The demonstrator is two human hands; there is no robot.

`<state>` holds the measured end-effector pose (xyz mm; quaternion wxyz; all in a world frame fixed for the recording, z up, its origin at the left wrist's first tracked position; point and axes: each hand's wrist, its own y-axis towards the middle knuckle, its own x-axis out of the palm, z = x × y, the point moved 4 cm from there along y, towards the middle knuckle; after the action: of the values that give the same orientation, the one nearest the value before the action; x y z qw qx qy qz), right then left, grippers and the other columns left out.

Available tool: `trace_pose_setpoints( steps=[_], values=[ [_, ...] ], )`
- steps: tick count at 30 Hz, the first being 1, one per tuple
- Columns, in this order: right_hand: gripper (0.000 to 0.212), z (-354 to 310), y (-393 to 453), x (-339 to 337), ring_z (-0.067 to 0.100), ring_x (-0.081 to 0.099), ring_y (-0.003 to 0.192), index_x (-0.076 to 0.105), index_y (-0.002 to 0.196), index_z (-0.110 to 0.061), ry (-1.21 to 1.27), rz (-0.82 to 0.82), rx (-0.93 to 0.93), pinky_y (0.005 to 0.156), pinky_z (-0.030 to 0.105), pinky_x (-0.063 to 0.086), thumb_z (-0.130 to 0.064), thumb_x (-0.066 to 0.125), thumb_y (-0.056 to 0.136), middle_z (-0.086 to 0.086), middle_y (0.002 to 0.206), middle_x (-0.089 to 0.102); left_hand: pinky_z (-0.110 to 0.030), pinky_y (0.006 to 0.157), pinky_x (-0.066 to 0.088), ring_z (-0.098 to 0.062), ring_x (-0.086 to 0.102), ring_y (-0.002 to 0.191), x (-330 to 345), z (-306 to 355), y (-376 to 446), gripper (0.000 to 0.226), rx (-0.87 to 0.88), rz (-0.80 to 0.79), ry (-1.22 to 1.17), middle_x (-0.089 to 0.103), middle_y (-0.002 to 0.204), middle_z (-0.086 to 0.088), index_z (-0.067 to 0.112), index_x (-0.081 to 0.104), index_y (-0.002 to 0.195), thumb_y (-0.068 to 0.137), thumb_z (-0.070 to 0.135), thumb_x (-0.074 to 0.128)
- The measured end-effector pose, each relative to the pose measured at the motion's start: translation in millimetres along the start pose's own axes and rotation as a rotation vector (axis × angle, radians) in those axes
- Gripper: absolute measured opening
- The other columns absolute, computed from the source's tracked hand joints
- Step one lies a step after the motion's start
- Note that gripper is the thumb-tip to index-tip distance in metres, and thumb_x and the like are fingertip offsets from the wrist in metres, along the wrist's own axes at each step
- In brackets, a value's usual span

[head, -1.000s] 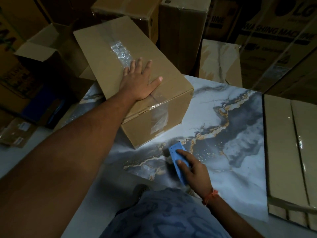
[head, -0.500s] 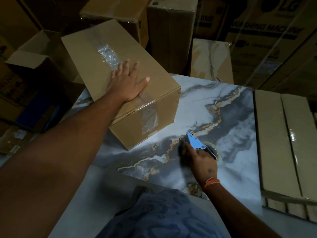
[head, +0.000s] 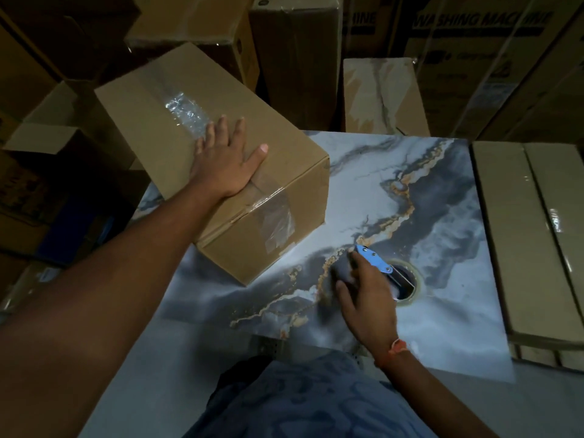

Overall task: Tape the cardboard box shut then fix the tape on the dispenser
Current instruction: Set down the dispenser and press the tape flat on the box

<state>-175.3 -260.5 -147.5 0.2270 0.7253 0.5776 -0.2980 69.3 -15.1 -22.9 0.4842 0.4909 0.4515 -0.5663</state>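
Note:
A brown cardboard box [head: 294,213] lies on the marble-patterned tabletop [head: 442,200] at the left, its flaps closed. Clear tape runs along the top seam and down the near end. My left hand [head: 226,162] rests flat on the box top, fingers spread over the tape. A blue tape dispenser [head: 376,262] with a roll of clear tape [head: 410,286] lies on its side on the table, right of the box. My right hand [head: 366,295] rests on the dispenser's near side, fingers curled loosely around it.
Flat cartons wrapped in plastic [head: 537,235] lie along the table's right edge. Tall cardboard boxes [head: 294,58] stand behind the table, and an open carton [head: 47,137] sits lower at the left. My patterned blue clothing [head: 300,399] fills the bottom.
The right hand has turned the dispenser from on edge onto its side, so the tape roll shows, and shifted it right. The left hand has stayed flat on the box.

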Motion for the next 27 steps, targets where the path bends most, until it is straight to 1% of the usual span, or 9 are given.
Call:
trace_pose_setpoints(
  steps=[3,5,6,10,14,16,21,23,27],
  values=[
    [0.036,-33,14,28,0.023,0.07,0.084,0.052,0.133,-0.008,0.882,-0.173,0.477,0.07,0.026,0.054,-0.011,0.06,0.098,0.017,0.1,0.073,-0.056,0.125,0.003,-0.037,-0.002,0.159,2,-2,1,0.087,0.015,-0.003,-0.003,-0.001,0.172,-0.015,0.027,0.002,0.163,0.093,0.077,0.013],
    [0.02,-55,22,51,0.022,0.068,0.079,0.054,0.12,-0.008,1.22,-0.227,0.684,0.059,0.022,0.05,-0.01,0.056,0.1,0.02,0.101,0.07,-0.056,0.125,0.003,-0.038,-0.002,0.159,2,-3,2,0.087,0.032,0.004,-0.005,0.0,0.172,-0.017,0.026,0.002,0.163,0.093,0.077,0.012],
    [0.014,-65,27,62,0.022,0.069,0.081,0.053,0.116,-0.012,1.302,-0.255,0.737,0.06,0.022,0.049,-0.013,0.054,0.101,0.021,0.104,0.069,-0.057,0.125,0.003,-0.039,-0.001,0.159,2,-3,3,0.088,0.04,0.009,-0.006,0.0,0.172,-0.018,0.025,0.003,0.163,0.094,0.077,0.013],
    [0.014,-89,39,95,0.02,0.068,0.092,0.054,0.113,-0.018,1.472,-0.311,0.87,0.066,0.024,0.047,-0.028,0.051,0.103,0.013,0.107,0.071,-0.058,0.125,0.005,-0.041,0.0,0.158,2,-4,3,0.086,0.059,0.031,-0.004,0.002,0.171,-0.021,0.021,0.006,0.163,0.096,0.074,0.017],
    [0.019,-89,42,110,0.009,0.069,0.075,0.06,0.116,-0.018,1.607,-0.152,0.879,0.051,0.019,0.047,-0.022,0.061,0.097,0.001,0.093,0.073,-0.058,0.125,0.004,-0.042,0.0,0.158,2,-3,3,0.086,0.067,0.039,-0.02,0.003,0.171,-0.022,0.019,0.007,0.163,0.097,0.072,0.018],
    [0.015,-86,40,112,0.006,0.067,0.063,0.064,0.109,-0.017,1.66,-0.043,0.854,0.047,0.017,0.044,-0.012,0.064,0.095,0.0,0.085,0.072,-0.059,0.125,0.004,-0.042,0.0,0.158,1,-3,3,0.085,0.073,0.044,-0.029,0.004,0.17,-0.023,0.018,0.008,0.163,0.097,0.071,0.02],
    [0.018,-79,35,109,0.005,0.066,0.067,0.065,0.106,-0.019,1.625,0.134,0.815,0.049,0.017,0.043,-0.008,0.067,0.093,-0.005,0.078,0.077,-0.06,0.125,0.004,-0.043,0.0,0.157,1,-1,3,0.085,0.072,0.047,-0.036,0.005,0.17,-0.025,0.016,0.01,0.163,0.098,0.069,0.022],
    [0.008,-81,35,109,0.009,0.069,0.07,0.063,0.103,-0.018,1.605,0.053,0.83,0.05,0.018,0.045,-0.018,0.065,0.095,-0.001,0.084,0.078,-0.06,0.124,0.004,-0.043,0.0,0.157,0,-1,3,0.085,0.076,0.051,-0.032,0.005,0.17,-0.025,0.015,0.009,0.163,0.098,0.069,0.021],
    [0.015,-93,40,107,0.015,0.069,0.076,0.06,0.094,-0.019,1.661,-0.159,0.846,0.058,0.023,0.045,-0.033,0.059,0.097,0.006,0.089,0.078,-0.059,0.124,0.004,-0.043,0.0,0.158,-1,-1,3,0.084,0.073,0.048,-0.024,0.005,0.17,-0.025,0.015,0.009,0.163,0.098,0.068,0.021]
  ],
)
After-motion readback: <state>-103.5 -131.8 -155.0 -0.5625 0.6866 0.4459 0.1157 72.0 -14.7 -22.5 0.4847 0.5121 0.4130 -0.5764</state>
